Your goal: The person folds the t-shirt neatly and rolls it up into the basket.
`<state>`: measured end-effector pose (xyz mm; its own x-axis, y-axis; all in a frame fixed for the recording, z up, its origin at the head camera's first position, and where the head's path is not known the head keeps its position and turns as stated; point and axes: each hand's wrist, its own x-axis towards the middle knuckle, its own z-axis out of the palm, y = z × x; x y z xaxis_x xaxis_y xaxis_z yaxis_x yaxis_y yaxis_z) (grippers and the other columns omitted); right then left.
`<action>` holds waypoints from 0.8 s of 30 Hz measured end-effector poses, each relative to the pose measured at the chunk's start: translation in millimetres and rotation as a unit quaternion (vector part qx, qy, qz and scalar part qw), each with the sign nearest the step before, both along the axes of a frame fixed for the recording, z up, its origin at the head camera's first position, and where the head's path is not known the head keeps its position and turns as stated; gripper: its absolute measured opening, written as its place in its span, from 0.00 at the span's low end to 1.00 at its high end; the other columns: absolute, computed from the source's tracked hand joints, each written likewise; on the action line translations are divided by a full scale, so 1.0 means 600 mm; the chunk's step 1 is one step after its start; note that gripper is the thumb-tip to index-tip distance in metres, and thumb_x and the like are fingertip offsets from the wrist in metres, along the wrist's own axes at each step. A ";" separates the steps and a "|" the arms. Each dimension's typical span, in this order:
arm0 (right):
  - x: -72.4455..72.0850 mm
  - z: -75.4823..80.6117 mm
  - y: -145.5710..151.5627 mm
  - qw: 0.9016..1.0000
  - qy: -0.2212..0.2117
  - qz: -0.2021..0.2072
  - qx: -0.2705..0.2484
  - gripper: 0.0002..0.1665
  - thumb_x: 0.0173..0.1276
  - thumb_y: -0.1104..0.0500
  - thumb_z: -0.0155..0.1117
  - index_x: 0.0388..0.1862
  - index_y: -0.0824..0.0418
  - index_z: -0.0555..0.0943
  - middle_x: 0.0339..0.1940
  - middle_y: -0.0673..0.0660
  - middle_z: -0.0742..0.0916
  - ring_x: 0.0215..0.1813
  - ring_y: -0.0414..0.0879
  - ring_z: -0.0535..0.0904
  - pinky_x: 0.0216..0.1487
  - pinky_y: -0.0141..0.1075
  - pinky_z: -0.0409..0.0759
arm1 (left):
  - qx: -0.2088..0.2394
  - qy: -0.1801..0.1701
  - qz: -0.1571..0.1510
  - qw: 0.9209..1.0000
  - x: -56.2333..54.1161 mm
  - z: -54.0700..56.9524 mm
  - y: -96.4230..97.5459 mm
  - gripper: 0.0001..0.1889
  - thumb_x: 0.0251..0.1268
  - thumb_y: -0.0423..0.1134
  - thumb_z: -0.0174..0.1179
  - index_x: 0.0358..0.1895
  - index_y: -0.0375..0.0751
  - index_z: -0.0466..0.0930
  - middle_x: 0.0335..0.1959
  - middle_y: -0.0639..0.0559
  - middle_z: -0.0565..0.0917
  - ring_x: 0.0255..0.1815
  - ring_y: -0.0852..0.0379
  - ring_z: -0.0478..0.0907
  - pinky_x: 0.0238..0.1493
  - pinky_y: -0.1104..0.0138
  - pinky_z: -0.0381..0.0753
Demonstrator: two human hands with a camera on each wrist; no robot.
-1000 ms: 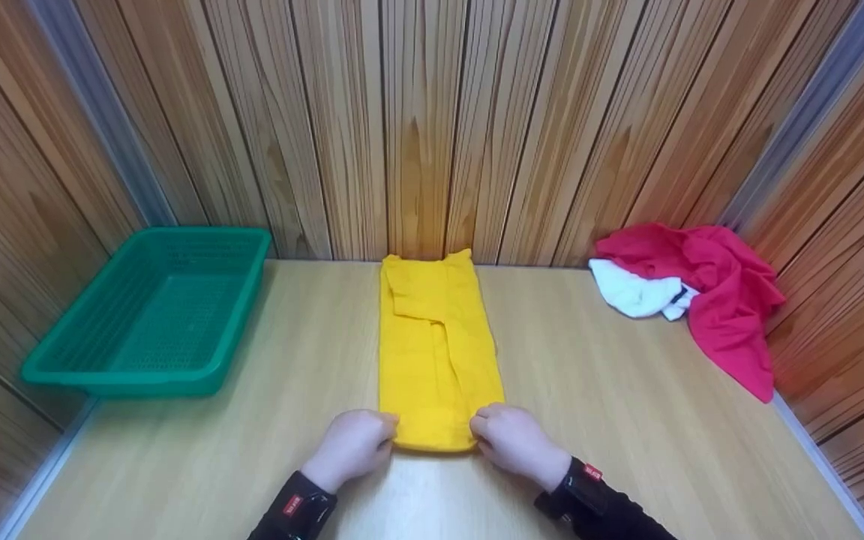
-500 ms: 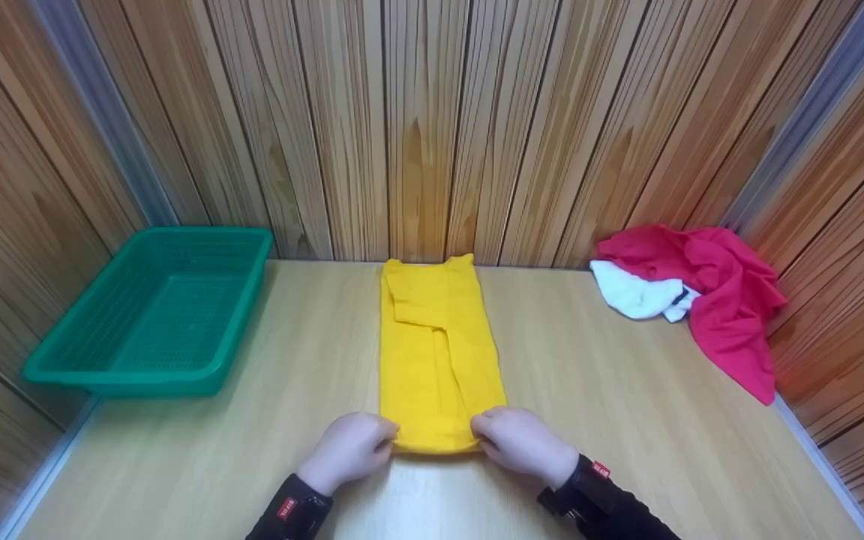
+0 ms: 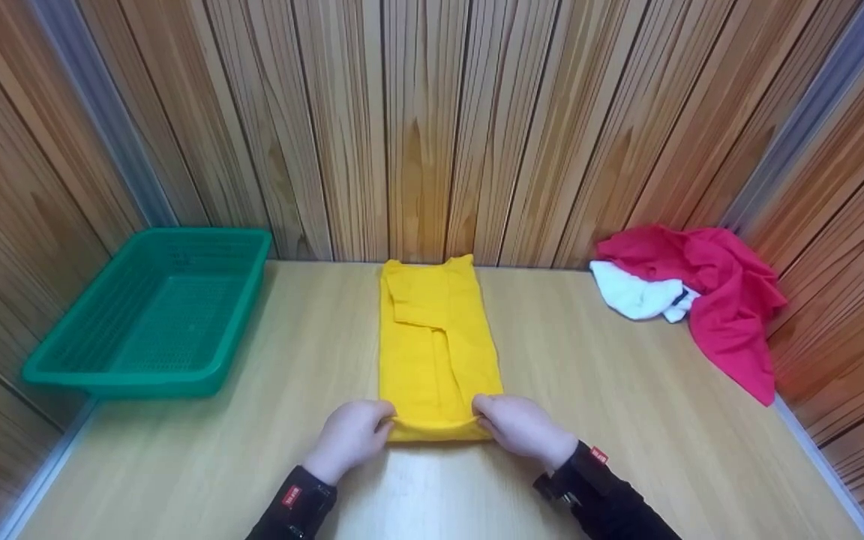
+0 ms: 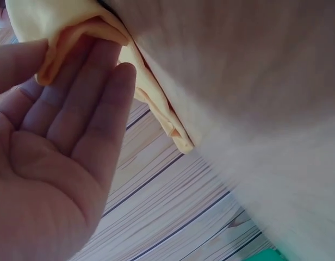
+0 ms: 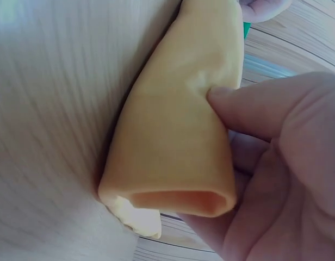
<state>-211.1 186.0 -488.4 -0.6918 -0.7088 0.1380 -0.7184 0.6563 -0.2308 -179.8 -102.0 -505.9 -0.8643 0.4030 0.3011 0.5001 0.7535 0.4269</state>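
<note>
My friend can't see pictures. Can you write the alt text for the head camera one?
A person's left hand and right hand pinch the near end of a folded yellow shirt on a pale table. A green plastic basket is at the left, a crumpled red cloth and a white cloth at the right, and wood-grain walls behind.

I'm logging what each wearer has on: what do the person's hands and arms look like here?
The left hand and right hand are bare. Black sleeves cover the forearms, with a black band around each wrist. Each band bears a small red tag with pale lettering, too small to read.
</note>
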 end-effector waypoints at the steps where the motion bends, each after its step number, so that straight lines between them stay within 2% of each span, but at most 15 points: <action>1: -0.002 -0.001 0.000 1.000 0.003 -0.001 -0.001 0.06 0.71 0.62 0.61 0.34 0.57 0.73 0.25 0.48 0.76 0.28 0.44 0.73 0.30 0.39 0.74 | 0.000 0.001 0.006 1.000 -0.001 0.000 0.001 0.02 0.58 0.31 0.66 0.33 0.41 0.83 0.30 0.51 0.85 0.31 0.51 0.82 0.36 0.58 0.80; 6: -0.014 -0.004 -0.001 1.000 0.000 -0.011 -0.008 0.05 0.70 0.63 0.61 0.36 0.58 0.74 0.27 0.49 0.78 0.29 0.46 0.76 0.33 0.41 0.77 | -0.001 -0.008 0.034 0.999 -0.007 0.002 0.006 0.02 0.59 0.32 0.66 0.35 0.40 0.84 0.32 0.50 0.86 0.33 0.50 0.83 0.37 0.56 0.80; 10: -0.024 -0.006 -0.002 0.999 -0.019 -0.027 -0.016 0.03 0.71 0.63 0.61 0.38 0.59 0.75 0.29 0.50 0.79 0.31 0.45 0.76 0.35 0.41 0.77 | 0.009 -0.002 0.038 0.999 -0.012 0.002 0.007 0.02 0.58 0.31 0.67 0.34 0.39 0.84 0.30 0.50 0.86 0.32 0.49 0.83 0.35 0.56 0.80; 16: -0.037 -0.010 -0.002 0.999 -0.021 -0.032 -0.027 0.04 0.71 0.63 0.62 0.36 0.59 0.76 0.28 0.49 0.79 0.31 0.45 0.75 0.35 0.42 0.77 | 0.027 0.013 0.048 0.998 -0.020 0.003 0.009 0.02 0.55 0.29 0.68 0.32 0.37 0.84 0.28 0.49 0.85 0.30 0.50 0.83 0.32 0.57 0.79; 18: -0.041 -0.012 -0.003 0.999 -0.020 -0.033 -0.028 0.04 0.70 0.63 0.62 0.35 0.59 0.76 0.28 0.49 0.80 0.31 0.45 0.75 0.36 0.42 0.78 | 0.028 0.003 0.054 0.998 -0.023 0.005 0.010 0.02 0.55 0.29 0.68 0.32 0.37 0.84 0.29 0.49 0.85 0.30 0.49 0.83 0.33 0.56 0.79; 24: -0.051 -0.017 -0.006 0.998 -0.028 -0.044 -0.024 0.03 0.71 0.63 0.62 0.36 0.59 0.77 0.30 0.51 0.82 0.33 0.47 0.77 0.38 0.44 0.78 | 0.012 -0.058 0.086 0.994 -0.035 0.007 0.015 0.02 0.59 0.31 0.67 0.34 0.37 0.85 0.32 0.47 0.86 0.35 0.47 0.83 0.38 0.54 0.79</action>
